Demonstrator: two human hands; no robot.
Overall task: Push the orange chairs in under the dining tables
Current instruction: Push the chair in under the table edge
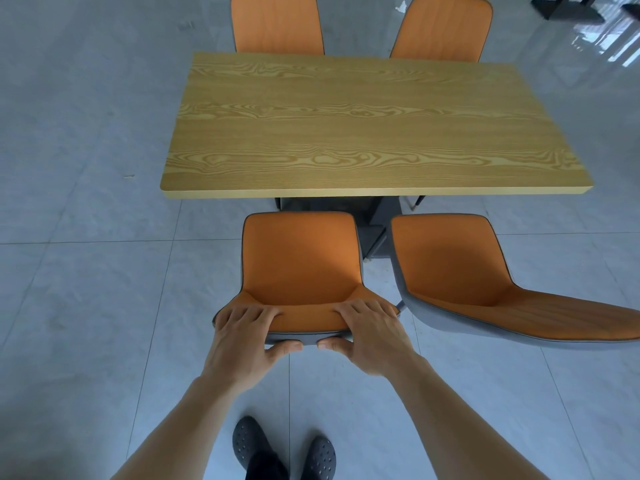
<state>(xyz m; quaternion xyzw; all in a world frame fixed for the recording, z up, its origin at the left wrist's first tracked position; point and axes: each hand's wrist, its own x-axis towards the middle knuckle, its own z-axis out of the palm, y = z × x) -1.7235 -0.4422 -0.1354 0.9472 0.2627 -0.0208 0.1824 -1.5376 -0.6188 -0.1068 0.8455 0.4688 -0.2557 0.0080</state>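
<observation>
The near chair (301, 268) is held by its backrest top, the left hand (242, 336) and right hand (372, 336) each closed in a grip around it; its seat front stands just short of the surface (363, 133) edge. A skewed push could knock it against the neighbouring chair (460, 271), which is angled close beside it. Bare floor (86, 271) lies open to the left.

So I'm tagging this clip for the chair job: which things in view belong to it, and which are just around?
Belongs to the job:
- left hand and right hand, gripping the near-left orange chair's backrest
- near-right orange chair
- two far orange chairs
- wood-grain dining table

Just around:
- dark perforated clogs
- black table base
</observation>
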